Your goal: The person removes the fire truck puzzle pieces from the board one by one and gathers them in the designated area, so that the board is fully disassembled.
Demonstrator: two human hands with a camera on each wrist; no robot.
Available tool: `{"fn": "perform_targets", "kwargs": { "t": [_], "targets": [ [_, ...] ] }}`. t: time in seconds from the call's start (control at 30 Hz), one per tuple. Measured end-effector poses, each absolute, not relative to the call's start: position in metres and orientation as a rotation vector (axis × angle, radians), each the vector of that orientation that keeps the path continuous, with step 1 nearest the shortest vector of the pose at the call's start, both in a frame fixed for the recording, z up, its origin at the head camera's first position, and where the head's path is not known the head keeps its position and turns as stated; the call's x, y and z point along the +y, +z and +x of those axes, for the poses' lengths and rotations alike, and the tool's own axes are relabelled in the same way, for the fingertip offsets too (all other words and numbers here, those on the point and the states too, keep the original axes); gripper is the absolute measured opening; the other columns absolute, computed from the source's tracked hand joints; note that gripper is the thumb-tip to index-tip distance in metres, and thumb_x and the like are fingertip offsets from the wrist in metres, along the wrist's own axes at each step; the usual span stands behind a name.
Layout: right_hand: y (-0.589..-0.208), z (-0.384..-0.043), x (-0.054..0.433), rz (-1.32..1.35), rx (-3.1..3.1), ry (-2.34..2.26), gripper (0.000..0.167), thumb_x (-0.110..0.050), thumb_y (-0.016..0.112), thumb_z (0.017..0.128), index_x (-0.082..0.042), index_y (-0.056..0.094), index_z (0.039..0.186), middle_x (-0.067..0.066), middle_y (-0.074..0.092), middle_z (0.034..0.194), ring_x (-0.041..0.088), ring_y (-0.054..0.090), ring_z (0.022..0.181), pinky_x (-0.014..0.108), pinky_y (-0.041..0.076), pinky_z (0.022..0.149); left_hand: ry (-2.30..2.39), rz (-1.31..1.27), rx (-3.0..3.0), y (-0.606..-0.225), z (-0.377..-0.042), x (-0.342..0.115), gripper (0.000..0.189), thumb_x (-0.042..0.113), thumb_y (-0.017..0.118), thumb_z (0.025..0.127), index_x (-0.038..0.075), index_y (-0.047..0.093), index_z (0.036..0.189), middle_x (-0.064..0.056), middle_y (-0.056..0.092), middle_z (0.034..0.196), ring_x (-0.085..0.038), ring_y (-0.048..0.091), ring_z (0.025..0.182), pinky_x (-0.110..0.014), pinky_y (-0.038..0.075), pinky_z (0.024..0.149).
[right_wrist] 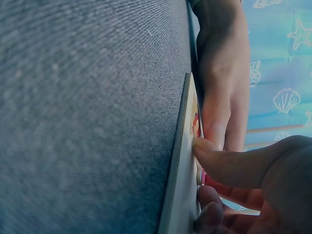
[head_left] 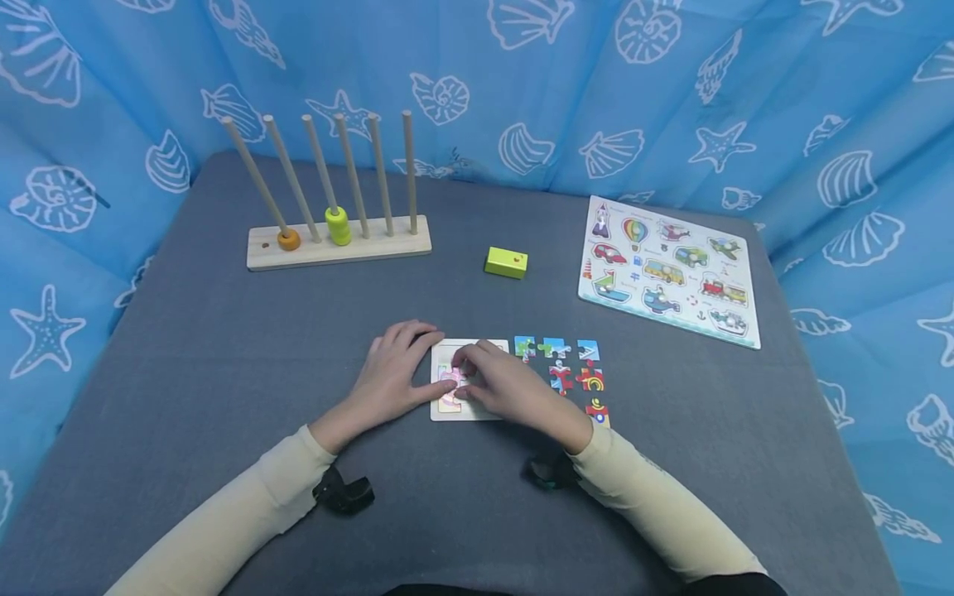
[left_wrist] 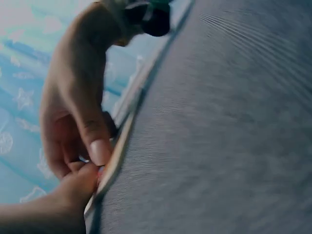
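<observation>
A small pale puzzle board [head_left: 474, 411] lies on the table, with pink-patterned puzzle pieces [head_left: 450, 401] along its left part. My left hand [head_left: 391, 372] rests at the board's left edge, fingers extended to its upper corner and thumb lying over the pieces. Over the board's middle, my right hand [head_left: 510, 385] bends its fingers and pinches a pink puzzle piece [right_wrist: 203, 176] between thumb and fingers, low against the board. The fingers hide much of that piece. Right of the board, several loose blue and red jigsaw pieces [head_left: 592, 379] lie partly behind the right hand.
Behind stands a wooden peg rack [head_left: 387, 242] with one orange bead [head_left: 289, 240] and stacked yellow-green beads [head_left: 338, 226]. A yellow-green block [head_left: 506, 262] sits beyond the puzzle board. A vehicle picture board [head_left: 671, 269] lies at back right, near the blue curtain [head_left: 566, 99].
</observation>
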State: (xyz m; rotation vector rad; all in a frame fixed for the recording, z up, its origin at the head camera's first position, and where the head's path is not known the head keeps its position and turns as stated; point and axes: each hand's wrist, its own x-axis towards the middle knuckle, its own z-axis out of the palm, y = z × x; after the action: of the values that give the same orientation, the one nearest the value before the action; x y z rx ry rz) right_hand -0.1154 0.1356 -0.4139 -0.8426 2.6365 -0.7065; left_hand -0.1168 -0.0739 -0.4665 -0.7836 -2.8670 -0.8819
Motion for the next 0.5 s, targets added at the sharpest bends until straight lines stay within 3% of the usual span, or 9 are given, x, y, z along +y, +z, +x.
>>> {"fn": "perform_targets", "kwargs": {
  "t": [0.5],
  "targets": [
    [-0.4132,-0.117,0.1347,-0.812,2.619,-0.804,0.03,-0.009,0.074,0.083,-0.007,0.061,0.11,0.005,0.058,0.1,0.016,0.054,0.087,0.033,0.047,0.076,-0.941,-0.89,-2.914,-0.4639,-0.1176,-0.0794,0.078,0.057,0.069,0.08,0.019,0.045,0.143,-0.004,0.04,0.146,-0.028,0.026,0.141,-0.054,0.028,0.101]
  ]
}}
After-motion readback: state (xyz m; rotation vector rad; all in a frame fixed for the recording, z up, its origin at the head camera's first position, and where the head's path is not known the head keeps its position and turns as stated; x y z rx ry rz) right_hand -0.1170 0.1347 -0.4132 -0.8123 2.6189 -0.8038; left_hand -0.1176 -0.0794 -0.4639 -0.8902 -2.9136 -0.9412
